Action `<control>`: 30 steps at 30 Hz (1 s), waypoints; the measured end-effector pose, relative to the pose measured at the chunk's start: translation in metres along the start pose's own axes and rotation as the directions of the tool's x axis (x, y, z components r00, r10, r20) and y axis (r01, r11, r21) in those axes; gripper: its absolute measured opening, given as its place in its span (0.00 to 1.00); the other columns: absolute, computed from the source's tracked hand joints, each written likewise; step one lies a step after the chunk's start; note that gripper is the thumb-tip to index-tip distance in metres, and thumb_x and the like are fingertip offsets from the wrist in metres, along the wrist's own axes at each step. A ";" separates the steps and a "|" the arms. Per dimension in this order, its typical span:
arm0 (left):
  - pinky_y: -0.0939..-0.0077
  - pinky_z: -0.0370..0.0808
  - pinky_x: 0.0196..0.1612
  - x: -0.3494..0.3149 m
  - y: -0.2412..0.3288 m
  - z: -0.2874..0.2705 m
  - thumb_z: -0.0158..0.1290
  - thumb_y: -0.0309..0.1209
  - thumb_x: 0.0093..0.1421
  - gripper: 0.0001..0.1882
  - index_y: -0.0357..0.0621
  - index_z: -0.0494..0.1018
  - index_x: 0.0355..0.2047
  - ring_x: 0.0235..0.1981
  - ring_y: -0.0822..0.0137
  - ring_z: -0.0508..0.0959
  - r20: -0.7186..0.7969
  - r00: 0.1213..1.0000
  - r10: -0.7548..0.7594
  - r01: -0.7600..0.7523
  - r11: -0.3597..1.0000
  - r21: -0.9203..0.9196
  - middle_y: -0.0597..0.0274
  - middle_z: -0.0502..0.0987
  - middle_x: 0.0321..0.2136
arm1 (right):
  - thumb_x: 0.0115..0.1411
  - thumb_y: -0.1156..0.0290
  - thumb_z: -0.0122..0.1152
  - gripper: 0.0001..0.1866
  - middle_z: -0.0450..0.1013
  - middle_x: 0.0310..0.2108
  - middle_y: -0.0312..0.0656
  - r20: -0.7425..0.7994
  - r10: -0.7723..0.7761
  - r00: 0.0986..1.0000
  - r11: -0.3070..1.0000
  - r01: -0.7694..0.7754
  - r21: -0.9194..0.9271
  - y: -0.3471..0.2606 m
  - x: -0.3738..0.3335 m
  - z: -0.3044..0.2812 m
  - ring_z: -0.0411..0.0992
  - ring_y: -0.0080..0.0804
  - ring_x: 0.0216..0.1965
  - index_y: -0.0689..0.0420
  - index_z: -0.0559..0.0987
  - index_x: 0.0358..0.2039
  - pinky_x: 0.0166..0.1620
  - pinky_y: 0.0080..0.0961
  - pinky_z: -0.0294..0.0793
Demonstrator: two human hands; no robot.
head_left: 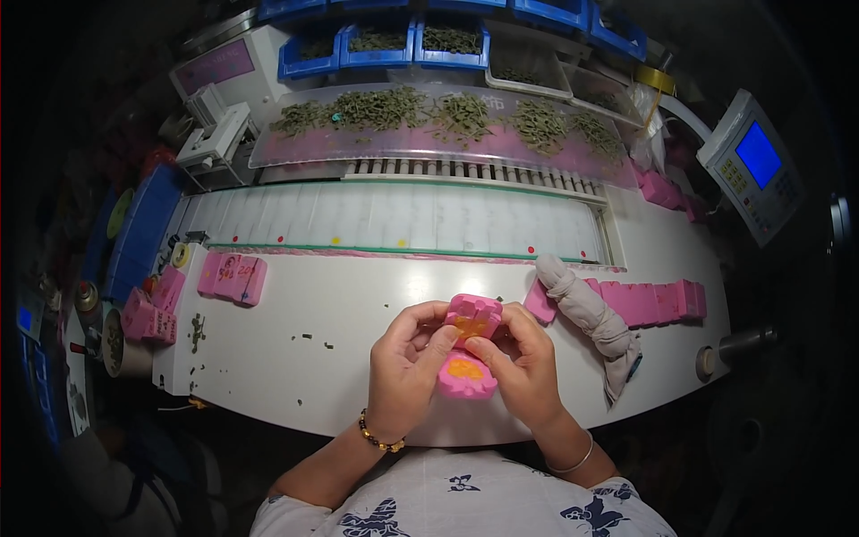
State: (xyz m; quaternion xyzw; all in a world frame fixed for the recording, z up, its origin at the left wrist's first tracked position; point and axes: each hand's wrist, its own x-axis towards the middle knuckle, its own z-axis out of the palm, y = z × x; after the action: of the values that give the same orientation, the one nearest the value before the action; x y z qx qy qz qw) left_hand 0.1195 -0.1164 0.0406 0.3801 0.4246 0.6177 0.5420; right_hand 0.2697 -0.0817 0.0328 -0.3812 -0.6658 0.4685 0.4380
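Note:
Near the front edge of the white table, my left hand (408,360) and my right hand (523,362) grip a pink rubber mould (475,309) between them. It is spread into two parts, one above the other, with yellow-orange patches on the inner faces. Both thumbs press on the inside around the middle, and the other fingers curl behind the upper part. Whether any small piece sits in the cavity I cannot tell. Just beyond my right hand stand a pink block (540,302) and a tied grey-white cloth bundle (582,309).
Pink blocks line the right (644,304) and left (234,277). A glass-topped strip (394,219) crosses behind, below a clear tray (268,154) of small green pieces. Blue bins (309,67) stand at the back. A control panel (756,166) leans in at right. Dark green crumbs (307,337) lie left.

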 end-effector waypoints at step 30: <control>0.82 0.77 0.43 0.001 0.015 -0.001 0.49 0.15 0.58 0.23 0.31 0.61 0.55 0.41 0.70 0.79 0.111 0.973 -0.203 0.203 0.979 0.003 0.47 0.76 0.44 | 0.61 0.81 0.51 0.15 0.71 0.40 0.39 0.038 0.316 0.948 0.814 -0.292 0.502 -0.006 0.000 -0.003 0.71 0.20 0.39 0.66 0.71 0.49 0.46 0.19 0.74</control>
State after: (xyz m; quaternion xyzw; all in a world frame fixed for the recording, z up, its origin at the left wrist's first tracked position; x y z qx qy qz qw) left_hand 0.1130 -0.1165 0.0545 0.3660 0.4278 0.5389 0.6266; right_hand 0.2722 -0.0826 0.0393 -0.3666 -0.4408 0.6799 0.4571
